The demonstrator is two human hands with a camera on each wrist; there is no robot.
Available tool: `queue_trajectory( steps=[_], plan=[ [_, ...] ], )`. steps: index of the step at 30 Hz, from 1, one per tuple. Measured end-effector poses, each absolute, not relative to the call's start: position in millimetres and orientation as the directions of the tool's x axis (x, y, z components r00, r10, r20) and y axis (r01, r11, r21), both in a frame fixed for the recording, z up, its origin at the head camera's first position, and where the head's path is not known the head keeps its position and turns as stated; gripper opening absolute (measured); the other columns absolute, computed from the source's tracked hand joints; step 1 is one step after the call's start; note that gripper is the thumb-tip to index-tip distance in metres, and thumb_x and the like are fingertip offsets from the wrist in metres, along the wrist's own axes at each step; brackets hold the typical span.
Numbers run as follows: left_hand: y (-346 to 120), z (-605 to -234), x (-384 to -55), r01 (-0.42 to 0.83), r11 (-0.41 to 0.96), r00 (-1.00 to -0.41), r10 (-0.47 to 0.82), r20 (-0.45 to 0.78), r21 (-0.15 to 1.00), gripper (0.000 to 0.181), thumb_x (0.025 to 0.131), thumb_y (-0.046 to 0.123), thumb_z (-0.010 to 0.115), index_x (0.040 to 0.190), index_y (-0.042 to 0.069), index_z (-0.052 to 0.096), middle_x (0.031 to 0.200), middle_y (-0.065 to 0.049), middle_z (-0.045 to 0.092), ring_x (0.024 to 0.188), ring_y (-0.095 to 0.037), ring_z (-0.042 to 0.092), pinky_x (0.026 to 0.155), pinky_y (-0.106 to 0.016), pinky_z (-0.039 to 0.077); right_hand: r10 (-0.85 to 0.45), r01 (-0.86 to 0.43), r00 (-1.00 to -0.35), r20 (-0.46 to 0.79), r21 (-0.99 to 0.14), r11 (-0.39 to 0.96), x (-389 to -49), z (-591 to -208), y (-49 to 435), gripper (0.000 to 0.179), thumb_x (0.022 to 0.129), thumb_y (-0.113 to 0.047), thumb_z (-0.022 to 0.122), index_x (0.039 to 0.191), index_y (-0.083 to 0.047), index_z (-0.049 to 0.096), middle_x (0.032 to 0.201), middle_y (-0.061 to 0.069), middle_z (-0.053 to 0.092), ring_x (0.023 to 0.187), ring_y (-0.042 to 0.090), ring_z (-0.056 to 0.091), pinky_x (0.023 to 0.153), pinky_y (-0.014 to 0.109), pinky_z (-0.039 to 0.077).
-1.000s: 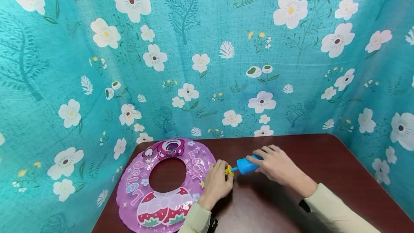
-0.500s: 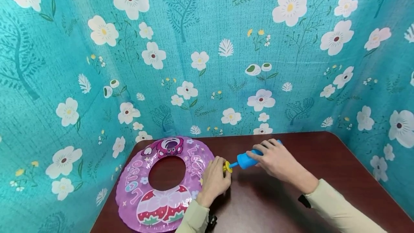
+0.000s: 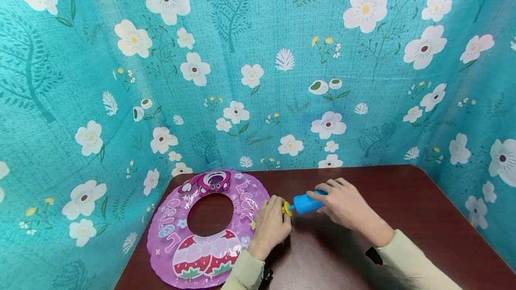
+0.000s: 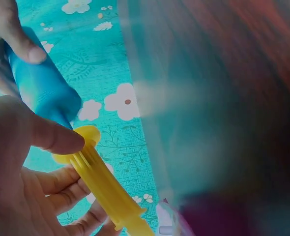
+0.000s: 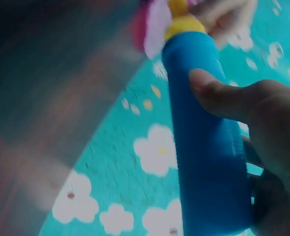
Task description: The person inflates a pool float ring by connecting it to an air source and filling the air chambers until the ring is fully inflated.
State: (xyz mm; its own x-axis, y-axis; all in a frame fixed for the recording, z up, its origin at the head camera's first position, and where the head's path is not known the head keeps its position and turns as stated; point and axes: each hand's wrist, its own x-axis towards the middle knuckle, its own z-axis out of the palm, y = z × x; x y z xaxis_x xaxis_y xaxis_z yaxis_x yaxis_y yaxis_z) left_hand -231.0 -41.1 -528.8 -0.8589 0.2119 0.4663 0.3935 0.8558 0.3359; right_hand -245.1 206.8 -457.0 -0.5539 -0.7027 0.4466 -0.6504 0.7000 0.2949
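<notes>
Both hands hold a blue and yellow hand air pump, tilted over the table. My left hand (image 3: 271,225) pinches its yellow end piece (image 4: 105,184) just below the round flange, thumb on top and fingers beneath. My right hand (image 3: 342,202) wraps round the blue barrel (image 5: 199,132), the thumb lying along it. A short blue rod (image 3: 292,208) shows between barrel and flange. The narrow yellow tip points towards a purple inflatable swim ring (image 3: 159,254), printed with a bear and strawberries. In the head view the left hand covers the tip and overlaps the ring's right edge.
The dark reddish-brown table (image 3: 387,191) carries the ring on its left side. A turquoise curtain (image 3: 258,102) with white flowers hangs behind the table and along both sides.
The right hand draws the blue barrel away from the yellow flange, baring more rod, then brings it back closer. The left hand and swim ring stay nearly in place; the head view shifts slightly.
</notes>
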Motion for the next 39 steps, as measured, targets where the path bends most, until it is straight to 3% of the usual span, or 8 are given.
queue_trajectory(
  steps=[4,8,21,28,35,39],
  plan=[
    [-41,-531,-230,0.379,0.863,-0.869,0.207,0.449,0.335,0.021,0.09,0.018,0.072,0.109,0.011,0.067,0.1,0.001,0.061,0.086,-0.02,0.054,0.07,-0.029,0.048,-0.644,-0.619,-0.634,0.428,0.219,0.754,-240,-446,226,0.061,0.07,-0.035,0.1,0.126,-0.023,0.08,0.115,0.008,0.078,0.102,0.03,0.073,0.091,0.051,0.058],
    [-41,-533,-230,0.384,0.862,-0.866,0.213,0.453,0.329,0.022,0.089,0.017,0.073,0.109,0.011,0.067,0.099,0.001,0.061,0.084,-0.018,0.051,0.069,-0.027,0.047,-0.623,-0.609,-0.657,0.424,0.189,0.771,-238,-445,227,0.06,0.069,-0.032,0.101,0.125,-0.021,0.08,0.115,0.01,0.078,0.101,0.032,0.073,0.091,0.052,0.058],
    [-36,-529,-233,0.397,0.859,-0.853,0.215,0.475,0.324,0.028,0.089,0.019,0.075,0.113,0.009,0.067,0.103,-0.002,0.063,0.087,-0.019,0.054,0.073,-0.03,0.051,-0.67,-0.637,-0.562,0.486,0.262,0.725,-245,-472,186,0.054,0.075,-0.035,0.098,0.124,-0.024,0.08,0.114,0.008,0.077,0.1,0.032,0.071,0.085,0.049,0.058],
    [-35,-534,-235,0.403,0.867,-0.842,0.226,0.489,0.294,0.024,0.088,0.02,0.075,0.109,0.011,0.068,0.099,0.0,0.063,0.086,-0.02,0.055,0.072,-0.03,0.05,-0.667,-0.633,-0.563,0.488,0.264,0.728,-244,-467,218,0.057,0.073,-0.037,0.099,0.126,-0.024,0.079,0.114,0.008,0.078,0.1,0.031,0.073,0.088,0.051,0.059],
    [-38,-538,-236,0.404,0.868,-0.829,0.216,0.516,0.287,0.02,0.087,0.019,0.076,0.104,0.012,0.067,0.094,0.002,0.061,0.081,-0.019,0.053,0.067,-0.027,0.047,-0.658,-0.625,-0.528,0.538,0.279,0.729,-243,-456,259,0.069,0.065,-0.032,0.103,0.128,-0.021,0.078,0.115,0.01,0.078,0.101,0.035,0.071,0.091,0.057,0.056],
    [-38,-537,-235,0.418,0.855,-0.831,0.224,0.509,0.306,0.02,0.087,0.018,0.076,0.104,0.012,0.067,0.094,0.002,0.061,0.081,-0.018,0.052,0.066,-0.027,0.046,-0.675,-0.631,-0.513,0.53,0.301,0.715,-244,-462,251,0.065,0.069,-0.035,0.101,0.128,-0.022,0.078,0.115,0.01,0.078,0.099,0.034,0.072,0.089,0.055,0.057]
  ],
)
